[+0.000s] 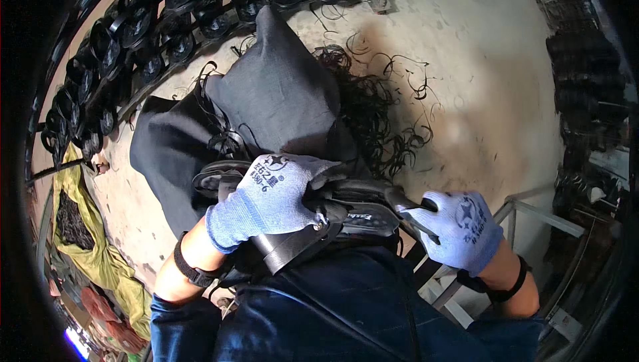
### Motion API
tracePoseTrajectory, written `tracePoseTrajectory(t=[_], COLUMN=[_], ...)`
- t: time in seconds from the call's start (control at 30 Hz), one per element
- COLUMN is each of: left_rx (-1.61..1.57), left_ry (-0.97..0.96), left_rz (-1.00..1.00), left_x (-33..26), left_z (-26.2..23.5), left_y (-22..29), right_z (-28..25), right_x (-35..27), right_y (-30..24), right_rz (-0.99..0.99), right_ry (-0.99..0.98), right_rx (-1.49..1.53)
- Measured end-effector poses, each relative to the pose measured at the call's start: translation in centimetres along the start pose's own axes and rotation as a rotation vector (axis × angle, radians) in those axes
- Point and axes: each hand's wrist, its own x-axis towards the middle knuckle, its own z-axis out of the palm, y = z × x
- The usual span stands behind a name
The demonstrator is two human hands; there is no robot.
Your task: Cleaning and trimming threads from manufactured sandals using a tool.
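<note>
Across my lap, a black slipper [369,217] with a pale printed insole lies between my two gloved hands. My left hand [276,192], in a blue-grey glove with black-coated fingers, is closed round its left part. A small shiny metal bit shows at that thumb tip, too small to name. My right hand [459,229], gloved alike, is closed at the slipper's right end; the dark fingertips blend with the black rubber. Beneath my left wrist sits a wide black strap [286,250], and a further black rubber piece [219,174] sticks out beyond it.
Dark cloth [273,89] covers my knees. Curly black trimmings [379,115] litter the pale floor [479,42]. A rack of black slippers [180,29] curves along the upper left. A yellow sack [106,262] lies at left; a metal frame [546,219] stands at right.
</note>
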Motion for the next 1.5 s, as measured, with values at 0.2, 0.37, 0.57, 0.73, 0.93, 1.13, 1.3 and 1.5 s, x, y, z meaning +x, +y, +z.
tracePoseTrajectory(t=[0.2,0.37,0.57,0.73,0.93,1.13,1.3,1.5], left_rx=[0.032,0.135,-0.08,-0.11,-0.383,-0.498,-0.448,-0.381], left_ry=[0.007,0.139,0.196,0.302,0.369,0.408,0.527,0.7], left_rz=[-0.032,0.028,-0.077,-0.141,-0.135,-0.128,-0.195,-0.271], left_x=[-1.2,-6.2,-8.6,-10.6,-12.0,-12.7,-14.1,-13.3], left_z=[-0.8,-3.5,-3.4,-2.6,-1.6,-1.1,0.9,0.2], left_y=[0.8,-3.8,-5.9,-6.6,-7.1,-6.7,-8.4,-7.2], right_z=[-1.5,-3.1,-0.9,-1.9,-0.6,1.2,-1.6,-2.2], right_x=[5.1,3.7,8.2,8.9,10.2,15.4,13.6,6.1], right_y=[-2.0,-2.1,-4.3,-4.7,-7.0,-10.9,-2.5,-2.5], right_rz=[-0.266,-0.153,-0.202,-0.155,-0.24,-0.425,0.006,0.007], right_ry=[-0.097,-0.109,-0.058,-0.128,-0.044,0.108,0.574,-0.083], right_rx=[-0.122,-0.035,0.034,0.025,-0.033,-0.022,0.439,0.101])
